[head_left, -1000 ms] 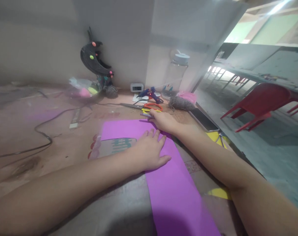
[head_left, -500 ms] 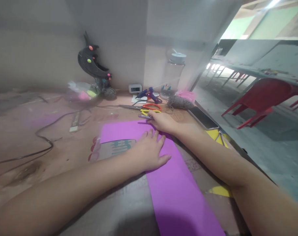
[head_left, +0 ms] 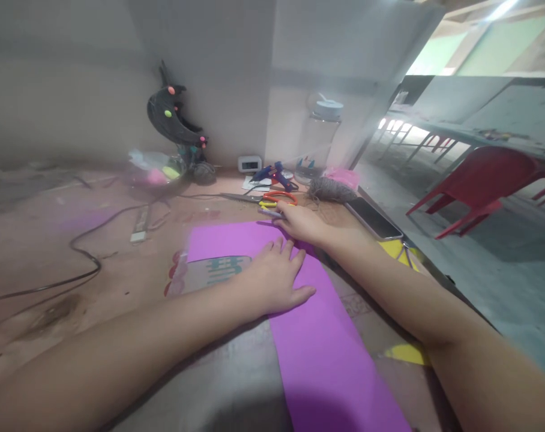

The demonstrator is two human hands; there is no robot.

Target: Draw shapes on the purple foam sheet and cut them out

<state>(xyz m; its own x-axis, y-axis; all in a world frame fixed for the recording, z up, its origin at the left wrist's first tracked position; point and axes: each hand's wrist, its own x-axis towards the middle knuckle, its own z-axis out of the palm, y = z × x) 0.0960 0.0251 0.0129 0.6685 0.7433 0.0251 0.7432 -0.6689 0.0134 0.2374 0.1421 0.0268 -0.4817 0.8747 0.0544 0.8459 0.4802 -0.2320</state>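
Observation:
A long sheet of purple paper (head_left: 329,360) lies on the table, with a wider part stretching left at its far end. My left hand (head_left: 279,273) rests flat on it, fingers spread, holding nothing. Beyond it, my right hand (head_left: 302,225) has its fingers closed round a slim pen (head_left: 269,212), which points left over the paper's far edge. Just past the pen are scissors (head_left: 243,197) with orange and yellow handles, blades to the left. The right fingertips are partly hidden.
Along the wall stand a black crescent ornament (head_left: 171,117), a small digital clock (head_left: 249,164), a blue glue gun (head_left: 277,176) and a clear bottle (head_left: 322,141). Grey yarn (head_left: 331,189) and a phone (head_left: 374,218) lie right. A dark cable (head_left: 86,255) crosses the left; a red chair (head_left: 484,180) stands beyond.
The whole view has shifted slightly, so things appear a little further right and lower. Both hands keep nearly the same places on the paper, and the pen stays in my right hand.

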